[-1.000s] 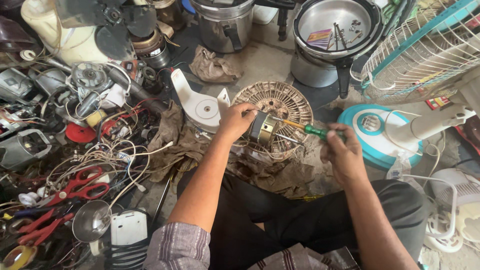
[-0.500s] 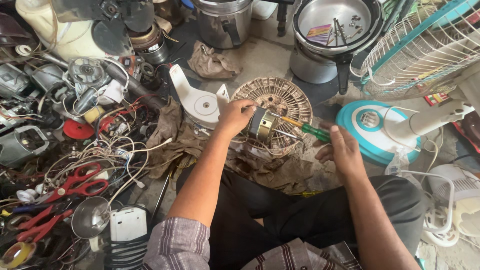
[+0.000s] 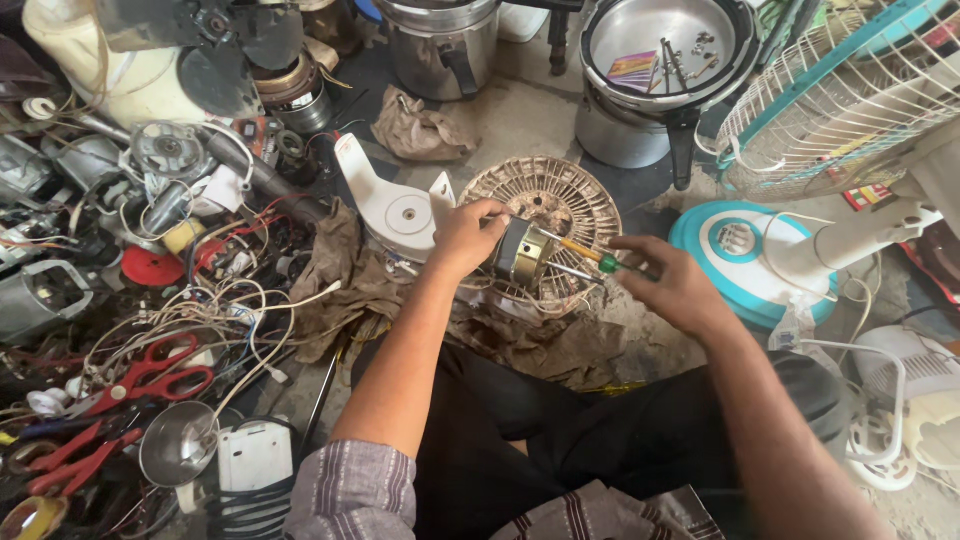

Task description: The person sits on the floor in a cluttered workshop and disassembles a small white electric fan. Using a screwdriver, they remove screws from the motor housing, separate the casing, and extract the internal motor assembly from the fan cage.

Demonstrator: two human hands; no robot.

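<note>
One motor point(image 3: 522, 252), one screwdriver point(image 3: 590, 256). My left hand point(image 3: 468, 236) grips the motor; right hand point(image 3: 672, 284), at three o'clock, clamps the screwdriver.

Bare concrete floor point(image 3: 530, 115), rags point(image 3: 420, 132), red scissors point(image 3: 150, 375), tangled wires point(image 3: 215, 310), fan grille point(image 3: 555, 205), teal fan base point(image 3: 745, 265)

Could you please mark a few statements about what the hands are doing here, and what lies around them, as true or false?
1. The left hand grips a small motor. True.
2. The right hand holds red scissors. False: it holds a green-handled screwdriver; the red scissors lie among wires on the left.
3. The screwdriver tip points toward the motor. True.
4. The round fan grille lies behind the motor. True.
5. The teal fan base sits to the left of the hands. False: it is to their right.
</note>
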